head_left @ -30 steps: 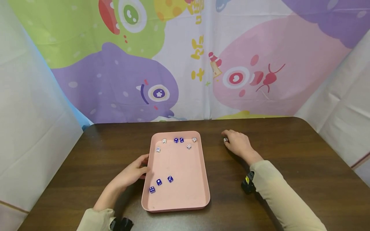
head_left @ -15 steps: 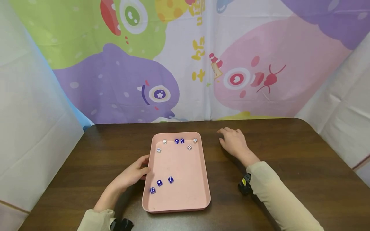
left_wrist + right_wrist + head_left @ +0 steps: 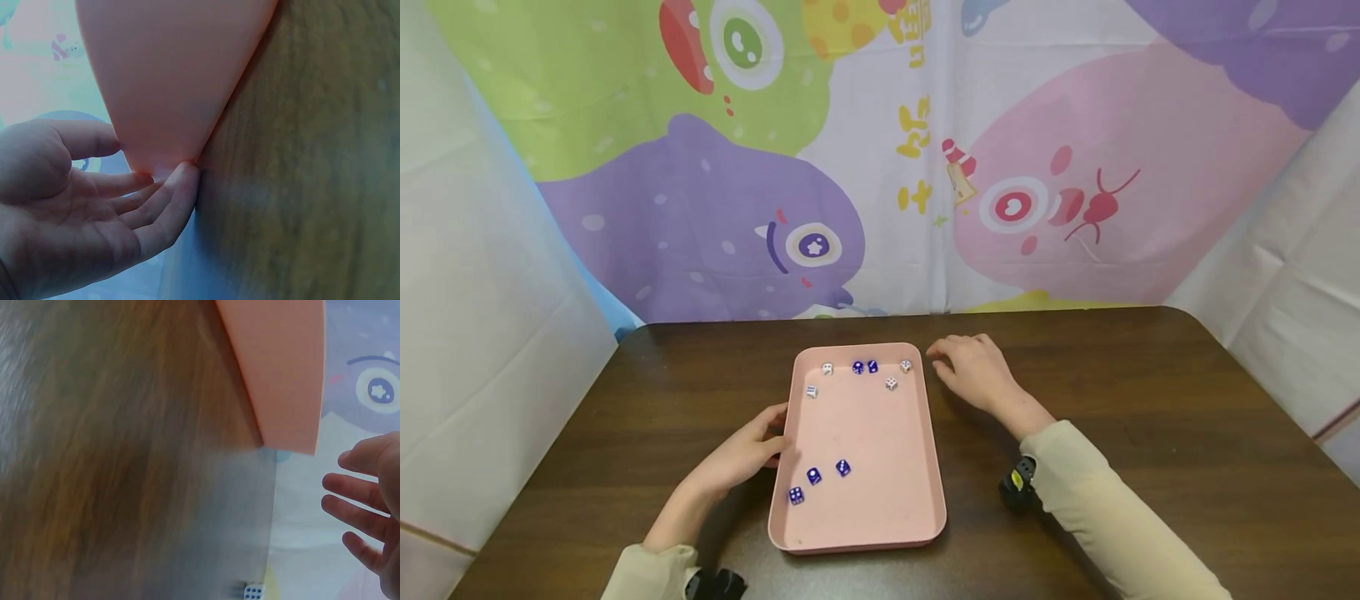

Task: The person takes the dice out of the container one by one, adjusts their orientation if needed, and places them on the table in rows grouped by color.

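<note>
In the head view, your left hand (image 3: 741, 446) touches the left side of the pink tray (image 3: 880, 512), which holds blue dice (image 3: 843, 467) and white dice (image 3: 891, 383) on the table (image 3: 1150, 375); your right hand (image 3: 976, 368) is just beside its far right corner. In the left wrist view, your extended fingers touch its outer wall. In the right wrist view, your fingers are apart; a lone die (image 3: 253, 592) is near the table's edge.

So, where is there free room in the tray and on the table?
In the pink tray, the middle and near-right corner are free, bordered by three blue dice at near left. The far end is crowded: four white dice, two blue dice. The brown table is free right of the right sleeve; one loose white die lies toward its far edge.
</note>
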### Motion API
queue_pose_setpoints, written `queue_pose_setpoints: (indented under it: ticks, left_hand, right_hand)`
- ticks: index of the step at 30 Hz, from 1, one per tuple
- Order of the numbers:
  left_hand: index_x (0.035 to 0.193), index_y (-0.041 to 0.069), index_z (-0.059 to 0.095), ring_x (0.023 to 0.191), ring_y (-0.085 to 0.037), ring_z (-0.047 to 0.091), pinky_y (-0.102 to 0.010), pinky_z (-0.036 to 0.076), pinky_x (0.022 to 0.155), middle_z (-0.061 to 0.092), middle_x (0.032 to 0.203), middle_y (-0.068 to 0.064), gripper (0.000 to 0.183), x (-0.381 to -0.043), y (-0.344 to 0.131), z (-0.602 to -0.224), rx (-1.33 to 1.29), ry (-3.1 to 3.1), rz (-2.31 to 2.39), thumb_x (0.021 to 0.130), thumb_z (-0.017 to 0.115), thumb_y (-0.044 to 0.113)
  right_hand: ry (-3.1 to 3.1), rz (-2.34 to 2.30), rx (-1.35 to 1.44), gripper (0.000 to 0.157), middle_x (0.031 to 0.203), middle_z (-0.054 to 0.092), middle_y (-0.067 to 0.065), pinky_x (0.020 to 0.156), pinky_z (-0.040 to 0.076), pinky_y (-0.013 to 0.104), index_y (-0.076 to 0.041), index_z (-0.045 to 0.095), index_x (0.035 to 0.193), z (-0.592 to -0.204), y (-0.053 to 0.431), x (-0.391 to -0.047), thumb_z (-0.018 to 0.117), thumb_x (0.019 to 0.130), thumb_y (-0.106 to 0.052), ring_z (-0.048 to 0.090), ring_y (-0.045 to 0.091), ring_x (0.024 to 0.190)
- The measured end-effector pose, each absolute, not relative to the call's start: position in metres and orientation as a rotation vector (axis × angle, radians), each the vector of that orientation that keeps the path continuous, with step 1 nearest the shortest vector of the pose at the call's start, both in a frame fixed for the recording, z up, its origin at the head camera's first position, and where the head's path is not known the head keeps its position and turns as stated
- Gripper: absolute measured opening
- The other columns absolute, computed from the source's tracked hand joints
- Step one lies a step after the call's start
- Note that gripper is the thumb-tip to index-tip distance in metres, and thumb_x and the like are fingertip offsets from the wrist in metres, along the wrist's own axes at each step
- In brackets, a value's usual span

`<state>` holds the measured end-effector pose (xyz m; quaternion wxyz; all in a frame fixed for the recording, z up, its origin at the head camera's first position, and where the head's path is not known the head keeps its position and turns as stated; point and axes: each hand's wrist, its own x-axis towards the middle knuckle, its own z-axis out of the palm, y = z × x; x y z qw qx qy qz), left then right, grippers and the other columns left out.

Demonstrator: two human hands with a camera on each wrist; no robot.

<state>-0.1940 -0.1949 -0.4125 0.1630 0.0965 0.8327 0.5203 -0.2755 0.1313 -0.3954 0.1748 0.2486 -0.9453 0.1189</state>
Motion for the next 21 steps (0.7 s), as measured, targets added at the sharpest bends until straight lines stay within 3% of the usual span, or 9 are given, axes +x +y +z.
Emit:
queue_pose_setpoints:
  ticks: [11, 21]
  left_hand:
    - [0.138, -0.001, 0.027, 0.109, -0.032, 0.049, -0.041, 0.049, 0.081, 0.04, 0.128, -0.024, 0.05, -0.194, -0.195, -0.414, 0.266, 2.387, 1.478, 0.093, 0.044, 0.01]
    - [0.138, 0.0, 0.027, 0.109, -0.032, 0.049, -0.041, 0.05, 0.081, 0.04, 0.128, -0.024, 0.05, -0.195, -0.196, -0.414, 0.27, 2.389, 1.471, 0.093, 0.044, 0.01]
  right_hand:
    - [-2.632, 0.338, 0.797, 0.014, 0.091, 0.067, -0.003, 0.086, 0.041, 0.042, -0.016, 0.069, 0.096, -0.395, 0.11, -0.269, 0.061, 0.084, -0.018, 0.061, 0.018, 0.088]
    - [-2.764, 0.286, 0.921, 0.018, 0.106, 0.064, -0.005, 0.094, 0.035, 0.042, -0.02, 0.07, 0.1, -0.397, 0.094, -0.266, 0.06, 0.085, -0.023, 0.058, 0.018, 0.096]
